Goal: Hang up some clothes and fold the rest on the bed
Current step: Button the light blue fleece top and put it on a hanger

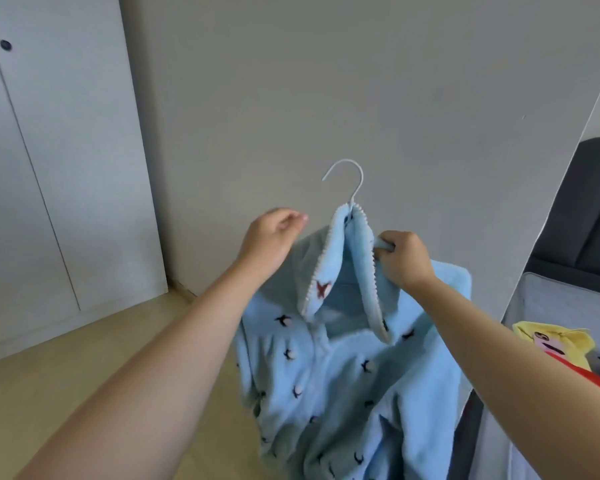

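Observation:
A light blue fleece top (pixel 343 386) with small dark bird prints and a white-trimmed collar hangs in the air in front of me on a white wire hanger (pixel 352 183), whose hook sticks up above the collar. My right hand (pixel 404 259) pinches the right side of the collar. My left hand (pixel 272 237) is at the garment's left shoulder with its fingers curled; what it holds is hidden behind the hand. The hanger's arms are covered by the fabric.
White wardrobe doors (pixel 49 161) stand at the left, a plain grey wall behind. The bed (pixel 548 306) with a dark headboard (pixel 582 202) lies at the right, with a yellow and red garment (pixel 561 344) on it. Wooden floor (pixel 84 362) spreads below.

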Motion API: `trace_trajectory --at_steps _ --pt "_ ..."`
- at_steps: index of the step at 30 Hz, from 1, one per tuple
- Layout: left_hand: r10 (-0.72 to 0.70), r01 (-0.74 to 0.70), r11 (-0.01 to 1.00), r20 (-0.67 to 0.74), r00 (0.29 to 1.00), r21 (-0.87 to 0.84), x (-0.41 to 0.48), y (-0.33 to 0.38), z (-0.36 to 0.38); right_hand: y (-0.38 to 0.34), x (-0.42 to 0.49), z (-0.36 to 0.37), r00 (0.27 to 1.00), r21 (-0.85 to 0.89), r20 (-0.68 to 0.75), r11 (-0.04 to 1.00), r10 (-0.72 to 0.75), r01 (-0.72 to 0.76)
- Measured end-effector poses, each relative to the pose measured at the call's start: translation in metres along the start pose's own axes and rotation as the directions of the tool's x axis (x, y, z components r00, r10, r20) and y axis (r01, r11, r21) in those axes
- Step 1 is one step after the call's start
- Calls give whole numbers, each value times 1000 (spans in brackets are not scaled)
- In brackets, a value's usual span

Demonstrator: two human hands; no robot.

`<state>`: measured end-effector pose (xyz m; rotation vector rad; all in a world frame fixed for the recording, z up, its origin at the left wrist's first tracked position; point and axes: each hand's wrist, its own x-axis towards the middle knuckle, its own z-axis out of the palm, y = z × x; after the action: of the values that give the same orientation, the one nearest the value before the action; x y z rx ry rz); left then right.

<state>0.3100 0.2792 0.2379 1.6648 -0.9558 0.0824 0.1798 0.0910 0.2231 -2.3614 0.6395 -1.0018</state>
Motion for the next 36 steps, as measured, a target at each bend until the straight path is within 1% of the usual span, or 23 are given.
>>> trace_trajectory --at_steps 1,2,3,4,5,7,8,10,12,14,16,18,22,25,29,31,33,35,36 --pt "76 -86 973 53 996 216 4 0 -4 2 -3 1 1000 10 22 1000 -15 14" --pt "71 -138 921 191 979 363 6 -5 -3 4 -6 2 999 27 34 999 -28 27" --pt "-33 -122 878 314 949 462 5 -7 -2 5 -8 3 999 46 35 998 -37 35" --pt "-133 -81 859 372 919 506 5 -12 3 6 -9 3 999 58 32 998 -41 39" --pt "-166 -61 842 364 916 537 3 -12 7 7 -9 3 998 56 28 997 -49 48" --pt "-116 -60 836 282 952 545 5 -20 10 8 -10 0 996 10 13 996 -90 90" --pt "-77 -67 832 234 969 551 5 -22 10 9 -10 -1 994 -38 6 993 -111 112" --pt "-6 -111 798 193 981 592 4 -22 12 8 -11 -1 990 -165 -7 977 -140 137" --pt "43 -163 728 193 980 666 3 -18 18 7 -12 -1 988 -272 -24 952 -155 143" --pt "143 -214 650 159 977 729 3 -7 26 4 -12 -6 984 -313 -78 941 -158 126" --pt "223 -219 597 103 969 772 3 13 30 -3 -12 -19 975 -308 -157 946 -157 103" --pt "300 -233 565 67 952 791 3 38 28 -16 -13 -37 962 -300 -223 950 -159 87" --pt "380 -251 516 44 924 819 -1 105 10 -57 -22 -92 923 -276 -325 954 -205 115" --pt "430 -249 497 13 903 831 -13 159 -8 -95 -36 -137 874 -258 -416 954 -251 151" --pt "548 -247 445 -43 836 861 -44 238 -39 -150 -71 -203 787 -226 -521 943 -330 246" --pt "592 -240 430 -71 802 870 -60 272 -54 -176 -86 -232 753 -231 -551 933 -360 277" --pt "601 -223 431 -93 794 874 -74 299 -67 -196 -99 -253 735 -244 -560 924 -383 295" --pt "586 -199 437 -109 803 877 -85 318 -76 -210 -108 -267 740 -246 -551 922 -386 298" --pt "558 -186 443 -108 823 877 -90 323 -79 -214 -111 -271 756 -248 -534 925 -379 288"
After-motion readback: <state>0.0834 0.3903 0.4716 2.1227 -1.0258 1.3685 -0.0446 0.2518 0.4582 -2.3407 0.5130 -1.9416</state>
